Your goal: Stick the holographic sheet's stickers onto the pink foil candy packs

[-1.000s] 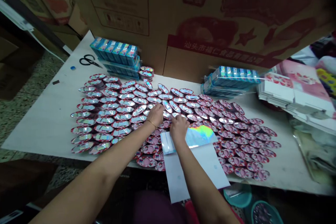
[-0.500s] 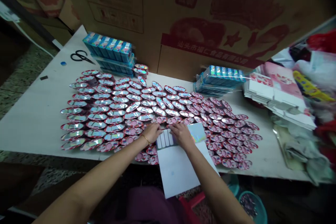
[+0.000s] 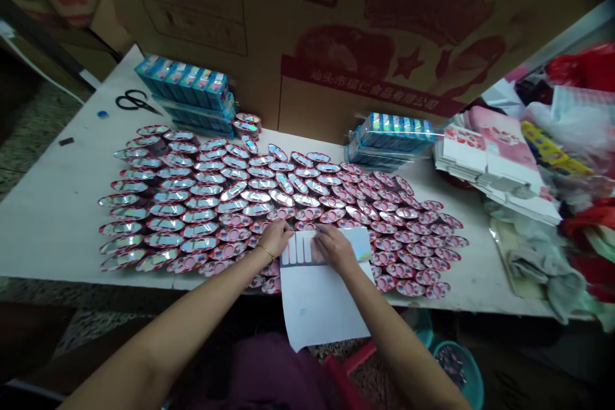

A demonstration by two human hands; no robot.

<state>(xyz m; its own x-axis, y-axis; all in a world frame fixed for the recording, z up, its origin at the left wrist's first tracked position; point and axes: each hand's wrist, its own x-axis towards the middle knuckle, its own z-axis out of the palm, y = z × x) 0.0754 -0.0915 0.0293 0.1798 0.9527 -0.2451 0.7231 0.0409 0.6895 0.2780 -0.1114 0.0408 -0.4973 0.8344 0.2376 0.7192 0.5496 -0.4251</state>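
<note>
Sticker sheet (image 3: 319, 298) lay overhanging the worktop's (image 3: 57, 218) near edge, its top over the pink lids (image 3: 192, 205). Left hand (image 3: 275, 238) pinched its top-left corner. Right hand (image 3: 331, 247) curled on the strips, grip unclear.

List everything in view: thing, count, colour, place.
oval packs: dozens, pink and silver, overlapping rows across the table
table: one, white
left box stack: one, blue, far edge
right box stack: one, blue, far edge
scissors: one, black, far left corner
cardboard cartons: several, brown, behind the table
flat cartons: one stack, pink-white, right side
basin: one, teal, below the table
sticker sheet: one, white with a holographic strip, overhanging the near edge
left hand: at the sheet's top left corner
right hand: on the sheet's top edge
</note>
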